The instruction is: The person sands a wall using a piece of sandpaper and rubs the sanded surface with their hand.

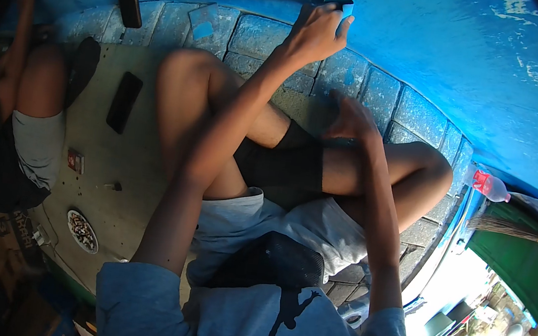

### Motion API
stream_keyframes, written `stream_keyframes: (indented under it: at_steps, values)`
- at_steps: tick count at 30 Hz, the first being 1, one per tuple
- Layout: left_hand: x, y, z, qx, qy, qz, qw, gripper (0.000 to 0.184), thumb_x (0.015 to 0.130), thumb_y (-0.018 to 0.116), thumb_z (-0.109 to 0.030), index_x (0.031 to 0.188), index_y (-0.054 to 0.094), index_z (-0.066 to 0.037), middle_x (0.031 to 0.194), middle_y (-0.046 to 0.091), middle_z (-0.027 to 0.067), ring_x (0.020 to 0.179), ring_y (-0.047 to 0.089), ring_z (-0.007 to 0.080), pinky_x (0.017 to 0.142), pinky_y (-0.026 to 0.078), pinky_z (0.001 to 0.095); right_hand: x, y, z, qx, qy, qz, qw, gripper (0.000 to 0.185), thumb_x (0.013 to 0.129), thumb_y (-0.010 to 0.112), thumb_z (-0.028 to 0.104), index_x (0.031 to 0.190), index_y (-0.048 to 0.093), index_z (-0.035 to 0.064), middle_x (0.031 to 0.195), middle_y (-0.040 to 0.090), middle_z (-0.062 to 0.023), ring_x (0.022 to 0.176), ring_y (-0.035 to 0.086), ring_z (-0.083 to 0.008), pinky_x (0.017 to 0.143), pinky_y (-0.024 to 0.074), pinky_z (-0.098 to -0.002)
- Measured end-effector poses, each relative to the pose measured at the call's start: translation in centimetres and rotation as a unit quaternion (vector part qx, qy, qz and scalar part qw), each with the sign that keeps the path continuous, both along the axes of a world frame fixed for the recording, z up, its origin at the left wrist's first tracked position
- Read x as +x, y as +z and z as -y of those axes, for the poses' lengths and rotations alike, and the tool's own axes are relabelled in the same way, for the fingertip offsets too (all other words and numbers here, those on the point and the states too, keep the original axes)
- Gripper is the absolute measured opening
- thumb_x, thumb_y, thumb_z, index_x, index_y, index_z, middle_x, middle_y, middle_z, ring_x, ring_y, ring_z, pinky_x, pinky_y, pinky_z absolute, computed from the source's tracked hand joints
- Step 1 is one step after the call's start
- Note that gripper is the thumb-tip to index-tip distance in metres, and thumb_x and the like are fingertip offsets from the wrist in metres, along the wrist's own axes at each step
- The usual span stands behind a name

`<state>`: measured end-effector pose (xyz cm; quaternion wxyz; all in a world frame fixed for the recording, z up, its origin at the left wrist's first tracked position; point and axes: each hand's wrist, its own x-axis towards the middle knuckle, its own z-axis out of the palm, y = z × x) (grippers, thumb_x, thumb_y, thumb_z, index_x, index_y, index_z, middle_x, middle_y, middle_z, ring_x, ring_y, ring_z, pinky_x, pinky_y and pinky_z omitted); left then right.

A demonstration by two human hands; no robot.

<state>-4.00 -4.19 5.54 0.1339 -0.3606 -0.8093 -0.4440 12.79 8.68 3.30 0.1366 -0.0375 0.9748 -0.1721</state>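
My left hand (321, 31) reaches forward and presses a folded, light-blue and dark sheet that looks like sandpaper (348, 9) against the blue wall (424, 26). Its fingers are closed around the sheet and partly hidden by the back of the hand. Closer to me, my right hand (357, 122) hovers over my crossed legs near the grey bricks. It holds nothing I can see; the fingers are apart and slightly blurred. A flat sheet piece (202, 26), partly blue, lies on the bricks by the wall.
A phone (129, 5) rests by the wall, and another dark phone (124, 102) lies on the mat (132, 179). Left are a small box (75, 161), an ashtray with butts (82, 232) and another person (38, 95). A bottle (491, 187) and a broom (508, 227) are at right.
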Motion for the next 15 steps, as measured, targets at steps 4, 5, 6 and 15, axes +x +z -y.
stream_keyframes:
  at_steps: [4, 5, 6, 15]
  values:
    - [0.0, -0.3, -0.1, 0.000, 0.012, -0.024, 1.000, 0.024, 0.093, 0.054, -0.019, 0.086, 0.062, 0.002, 0.085, 0.063, 0.0229, 0.080, 0.060, 0.0432, 0.073, 0.048, 0.0490, -0.5, 0.1, -1.5, -0.028, -0.065, 0.044, 0.997, 0.058, 0.057, 0.083, 0.029, 0.104, 0.059, 0.0043, 0.092, 0.068, -0.0165, 0.088, 0.066, -0.0342, 0.075, 0.0531, -0.0417]
    - [0.1, -0.3, 0.0, 0.000, 0.012, -0.021, 1.000, 0.024, 0.093, 0.054, -0.019, 0.086, 0.062, 0.002, 0.085, 0.063, 0.0229, 0.080, 0.060, 0.0432, 0.073, 0.048, 0.0490, -0.8, 0.7, -2.7, -0.088, -0.112, 0.025, 0.990, 0.058, 0.055, 0.084, 0.027, 0.103, 0.058, 0.0061, 0.092, 0.068, -0.0171, 0.088, 0.066, -0.0344, 0.075, 0.0528, -0.0429]
    - [0.0, -0.1, 0.0, 0.000, 0.001, -0.013, 1.000, 0.025, 0.093, 0.054, -0.018, 0.084, 0.062, 0.005, 0.084, 0.063, 0.0240, 0.079, 0.061, 0.0423, 0.071, 0.049, 0.0488, -0.9, 1.1, -3.5, -0.148, -0.159, 0.004, 0.976, 0.058, 0.054, 0.085, 0.025, 0.103, 0.058, 0.0080, 0.091, 0.067, -0.0178, 0.087, 0.066, -0.0346, 0.075, 0.0525, -0.0441]
    - [-0.1, -0.1, 0.0, 0.010, -0.004, -0.018, 1.000, 0.025, 0.092, 0.055, -0.017, 0.083, 0.062, 0.005, 0.081, 0.062, 0.0240, 0.076, 0.060, 0.0424, 0.069, 0.048, 0.0491, 0.7, -1.2, -0.9, 0.110, -0.108, 0.053, 0.987, 0.068, 0.058, 0.077, 0.022, 0.122, 0.052, 0.0120, 0.101, 0.065, -0.0164, 0.100, 0.061, -0.0369, 0.084, 0.0506, -0.0483]
